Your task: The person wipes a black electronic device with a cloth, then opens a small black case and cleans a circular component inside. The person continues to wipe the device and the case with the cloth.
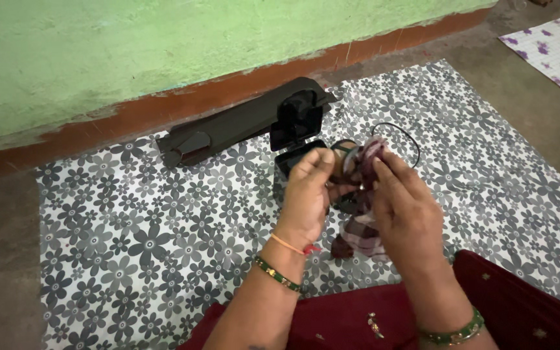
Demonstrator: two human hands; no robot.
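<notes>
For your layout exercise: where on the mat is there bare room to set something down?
Bare mat left of the left hand, below the black case; also right of the loop. Crowded around both hands, the cloth and the box.

Mat (163,214): white ground, printed all over with grey and black flowers.
Second mat (555,48), far corner: white, faint grid lines, scattered purple flowers.
Wall (163,45): light green, patchy; base band (241,84) rust-orange.
Floor (1,259): dull grey-brown.
Case (228,126): black, plain, slightly glossy.
Open box (298,123): black.
Cloth (364,227): maroon and pale lilac, striped or checked; which of the two cannot be told.
Ring (409,139): thin, black.
Garment (358,321): deep red, small gold motifs.
Bangles (279,275): green with gold flecks, one on each wrist.
Thread (290,245): orange, with a red knot.
</notes>
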